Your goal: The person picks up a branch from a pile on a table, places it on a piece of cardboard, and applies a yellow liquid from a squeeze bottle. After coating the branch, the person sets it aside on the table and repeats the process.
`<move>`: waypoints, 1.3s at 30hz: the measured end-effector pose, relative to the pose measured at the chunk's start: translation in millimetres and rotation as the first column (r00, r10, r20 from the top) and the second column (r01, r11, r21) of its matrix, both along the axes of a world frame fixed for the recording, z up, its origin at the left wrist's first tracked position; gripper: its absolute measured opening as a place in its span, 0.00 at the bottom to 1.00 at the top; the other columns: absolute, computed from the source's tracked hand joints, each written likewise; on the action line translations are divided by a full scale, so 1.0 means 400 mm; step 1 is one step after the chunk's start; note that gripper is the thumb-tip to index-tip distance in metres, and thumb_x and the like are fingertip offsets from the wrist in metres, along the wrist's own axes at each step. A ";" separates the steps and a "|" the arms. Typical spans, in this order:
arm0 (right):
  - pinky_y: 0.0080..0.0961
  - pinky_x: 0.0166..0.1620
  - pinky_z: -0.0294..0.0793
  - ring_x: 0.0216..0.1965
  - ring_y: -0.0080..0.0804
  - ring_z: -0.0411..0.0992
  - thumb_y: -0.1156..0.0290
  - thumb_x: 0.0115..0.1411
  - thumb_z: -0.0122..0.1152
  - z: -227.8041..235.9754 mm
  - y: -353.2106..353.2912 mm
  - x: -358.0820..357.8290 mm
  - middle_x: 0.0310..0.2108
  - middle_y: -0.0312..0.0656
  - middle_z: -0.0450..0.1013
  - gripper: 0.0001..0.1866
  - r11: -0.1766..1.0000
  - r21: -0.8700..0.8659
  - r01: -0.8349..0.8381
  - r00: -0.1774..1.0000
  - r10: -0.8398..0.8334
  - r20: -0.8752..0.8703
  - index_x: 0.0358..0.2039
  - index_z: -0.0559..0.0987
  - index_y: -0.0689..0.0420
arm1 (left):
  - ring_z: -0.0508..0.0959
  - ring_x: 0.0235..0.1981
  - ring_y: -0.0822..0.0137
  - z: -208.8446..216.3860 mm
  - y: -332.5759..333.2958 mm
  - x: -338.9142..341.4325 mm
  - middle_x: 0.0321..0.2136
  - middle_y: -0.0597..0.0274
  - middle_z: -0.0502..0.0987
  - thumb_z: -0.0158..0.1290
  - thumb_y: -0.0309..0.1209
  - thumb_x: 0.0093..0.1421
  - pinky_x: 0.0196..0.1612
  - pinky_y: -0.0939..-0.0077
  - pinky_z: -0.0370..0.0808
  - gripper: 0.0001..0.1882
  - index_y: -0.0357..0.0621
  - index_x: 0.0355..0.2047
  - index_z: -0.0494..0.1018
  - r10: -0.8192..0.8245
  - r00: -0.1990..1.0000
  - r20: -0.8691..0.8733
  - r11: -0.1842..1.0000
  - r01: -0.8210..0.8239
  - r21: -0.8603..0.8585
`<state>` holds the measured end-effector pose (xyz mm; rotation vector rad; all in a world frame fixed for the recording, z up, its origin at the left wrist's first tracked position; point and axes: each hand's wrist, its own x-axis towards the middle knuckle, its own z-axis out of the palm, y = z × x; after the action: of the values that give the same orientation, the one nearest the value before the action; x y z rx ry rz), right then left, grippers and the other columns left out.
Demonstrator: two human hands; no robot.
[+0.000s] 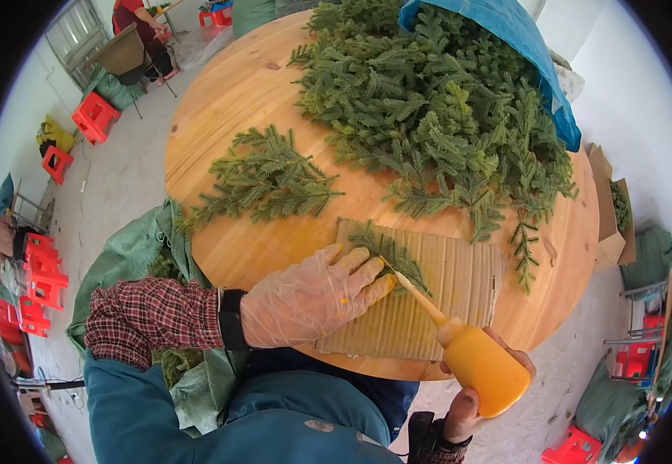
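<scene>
A small green fir sprig (405,269) lies on a flat piece of corrugated cardboard (460,309) at the table's near edge. My left hand (305,298), in a thin clear glove with yellow-stained fingertips, holds the sprig down from its left side. In my right hand (467,414) is a yellow-orange squeeze bottle (487,371), tilted so that its long narrow nozzle reaches the sprig beside my left fingertips. The nozzle's tip meets the sprig close to the fingers; whether anything flows out is too small to tell.
Several fir sprigs (266,182) form a small pile on the round wooden table (220,116). A large heap of fir branches (436,116) spills from a blue sack (498,27). A green sack (127,255) stands at left, a cardboard box (608,209) at right. Other people sit farther off.
</scene>
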<state>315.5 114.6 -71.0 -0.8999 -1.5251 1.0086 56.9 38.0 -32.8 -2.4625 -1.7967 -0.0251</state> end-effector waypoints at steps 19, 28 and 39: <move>0.47 0.55 0.75 0.53 0.53 0.73 0.47 0.47 0.77 0.003 0.011 -0.061 0.47 0.52 0.67 0.48 0.984 -0.106 -0.141 0.988 0.134 -0.071 0.54 0.57 0.63 | 0.70 0.58 0.54 -0.023 0.001 -0.009 0.57 0.50 0.70 0.50 0.34 0.59 0.58 0.58 0.69 0.27 0.40 0.59 0.66 -0.011 1.000 0.000 0.999 0.011 0.040; 0.44 0.54 0.76 0.50 0.51 0.75 0.44 0.46 0.77 0.024 0.003 -0.015 0.47 0.57 0.70 0.49 0.993 -0.081 -0.081 0.996 0.079 -0.030 0.53 0.58 0.62 | 0.70 0.58 0.55 -0.011 0.001 -0.006 0.56 0.53 0.70 0.48 0.33 0.61 0.58 0.56 0.70 0.25 0.41 0.58 0.68 0.005 1.000 -0.031 0.999 -0.004 0.039; 0.39 0.51 0.77 0.46 0.49 0.77 0.41 0.45 0.76 0.054 0.002 0.020 0.45 0.59 0.73 0.48 1.000 0.008 0.009 1.000 -0.010 0.028 0.51 0.60 0.62 | 0.71 0.58 0.56 -0.008 0.003 -0.007 0.56 0.53 0.71 0.48 0.33 0.61 0.58 0.55 0.70 0.25 0.41 0.59 0.68 0.001 0.999 -0.042 1.000 0.001 0.028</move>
<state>323.4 115.2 -49.2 -0.9186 -1.5460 0.9861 54.3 39.3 -35.9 -2.4249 -1.7670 0.0018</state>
